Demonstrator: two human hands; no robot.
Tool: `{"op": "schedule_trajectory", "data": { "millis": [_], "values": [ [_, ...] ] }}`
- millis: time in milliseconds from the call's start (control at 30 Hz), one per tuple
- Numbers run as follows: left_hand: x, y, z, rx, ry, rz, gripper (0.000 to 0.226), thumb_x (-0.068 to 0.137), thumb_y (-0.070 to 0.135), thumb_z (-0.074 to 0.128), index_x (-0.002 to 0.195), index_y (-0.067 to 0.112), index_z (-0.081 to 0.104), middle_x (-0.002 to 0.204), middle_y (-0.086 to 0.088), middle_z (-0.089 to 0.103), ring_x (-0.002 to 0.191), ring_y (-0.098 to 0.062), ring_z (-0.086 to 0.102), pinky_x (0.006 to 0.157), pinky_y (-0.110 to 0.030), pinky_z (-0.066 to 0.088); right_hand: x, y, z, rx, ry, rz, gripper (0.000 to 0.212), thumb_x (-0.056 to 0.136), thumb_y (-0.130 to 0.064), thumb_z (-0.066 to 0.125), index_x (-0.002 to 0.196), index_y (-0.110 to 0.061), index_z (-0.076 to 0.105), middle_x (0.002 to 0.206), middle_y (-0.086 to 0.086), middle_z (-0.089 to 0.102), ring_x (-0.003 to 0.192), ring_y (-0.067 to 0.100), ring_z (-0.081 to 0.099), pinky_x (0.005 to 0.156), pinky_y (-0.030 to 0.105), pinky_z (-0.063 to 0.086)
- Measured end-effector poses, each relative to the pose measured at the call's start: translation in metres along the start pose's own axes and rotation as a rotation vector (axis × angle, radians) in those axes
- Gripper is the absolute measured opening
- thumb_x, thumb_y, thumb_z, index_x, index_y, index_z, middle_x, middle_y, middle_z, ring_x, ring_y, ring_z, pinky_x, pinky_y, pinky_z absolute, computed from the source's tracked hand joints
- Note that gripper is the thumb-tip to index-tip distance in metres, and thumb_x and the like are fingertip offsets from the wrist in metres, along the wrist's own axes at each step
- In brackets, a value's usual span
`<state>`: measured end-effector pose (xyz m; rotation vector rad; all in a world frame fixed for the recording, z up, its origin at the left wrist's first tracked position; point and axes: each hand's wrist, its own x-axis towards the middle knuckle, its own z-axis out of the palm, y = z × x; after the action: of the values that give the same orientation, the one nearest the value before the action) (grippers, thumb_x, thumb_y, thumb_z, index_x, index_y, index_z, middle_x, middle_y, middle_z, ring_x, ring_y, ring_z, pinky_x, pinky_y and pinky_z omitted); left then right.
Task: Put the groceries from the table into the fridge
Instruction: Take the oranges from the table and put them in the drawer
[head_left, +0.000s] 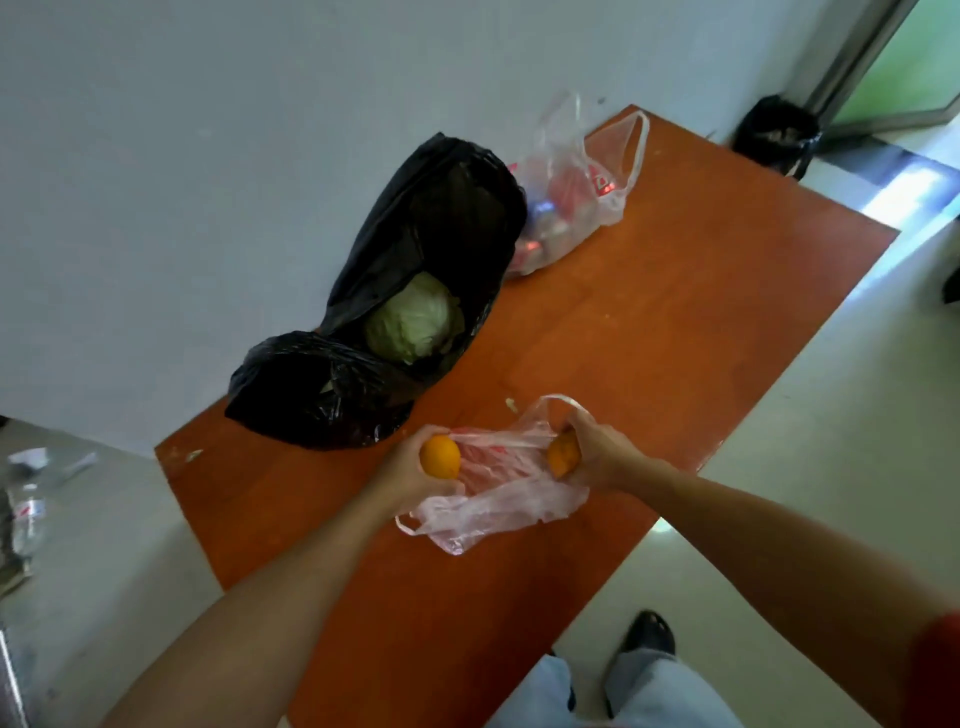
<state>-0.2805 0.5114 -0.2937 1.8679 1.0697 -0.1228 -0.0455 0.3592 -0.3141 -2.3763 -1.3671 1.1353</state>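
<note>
Orange-brown table (649, 364), running from lower centre to upper right. Tall black bag (441, 218), centre, by the wall, cabbage (413, 319) in its mouth. Low black bag (311, 395), centre-left. Clear bag (566, 197) of packets, upper centre. Pink bag (498, 499), limp, lower centre, between the hands. Left hand (410, 470) curled round left orange (440, 456); right hand (597, 457) gripping right orange (562, 457).

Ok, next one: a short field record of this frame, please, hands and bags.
left hand: grips an orange
right hand: grips a second orange
pink bag: on the table, between both hands
open black bag: shows a cabbage
clear bag: far end, red packs inside
fridge: not in view
</note>
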Motion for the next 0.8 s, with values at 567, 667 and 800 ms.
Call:
{"op": "schedule_trajectory", "data": {
  "millis": [567, 667, 800],
  "values": [
    [-0.043, 0.206, 0.112, 0.696, 0.308, 0.508, 0.070, 0.073, 0.028, 0.077, 0.134, 0.027, 0.041, 0.117, -0.003, 0.044, 0.102, -0.025, 0.053, 0.075, -0.037, 0.052, -0.177, 0.112, -0.107, -0.096, 0.480, -0.182, 0.074, 0.068, -0.044, 0.077, 0.129, -0.027, 0.040, 0.118, -0.001, 0.043, 0.097, 0.024, 0.052, 0.079, 0.032, 0.046],
    [-0.040, 0.274, 0.164, 0.730, 0.285, 0.631, 0.071, 0.072, 0.025, 0.077, 0.134, 0.026, 0.042, 0.118, -0.006, 0.046, 0.105, -0.027, 0.052, 0.078, -0.041, 0.053, -0.229, 0.170, -0.136, -0.162, 0.565, -0.093, 0.076, 0.068, -0.041, 0.075, 0.134, -0.025, 0.039, 0.128, 0.003, 0.043, 0.103, 0.027, 0.054, 0.079, 0.030, 0.045],
    [-0.039, 0.359, 0.240, 0.751, 0.200, 0.778, 0.074, 0.071, 0.021, 0.076, 0.136, 0.026, 0.041, 0.117, -0.006, 0.045, 0.105, -0.026, 0.052, 0.079, -0.040, 0.052, -0.300, 0.254, -0.170, -0.145, 0.658, 0.119, 0.076, 0.068, -0.039, 0.074, 0.135, -0.026, 0.040, 0.128, 0.002, 0.044, 0.102, 0.029, 0.055, 0.079, 0.032, 0.048]
  ]
}}
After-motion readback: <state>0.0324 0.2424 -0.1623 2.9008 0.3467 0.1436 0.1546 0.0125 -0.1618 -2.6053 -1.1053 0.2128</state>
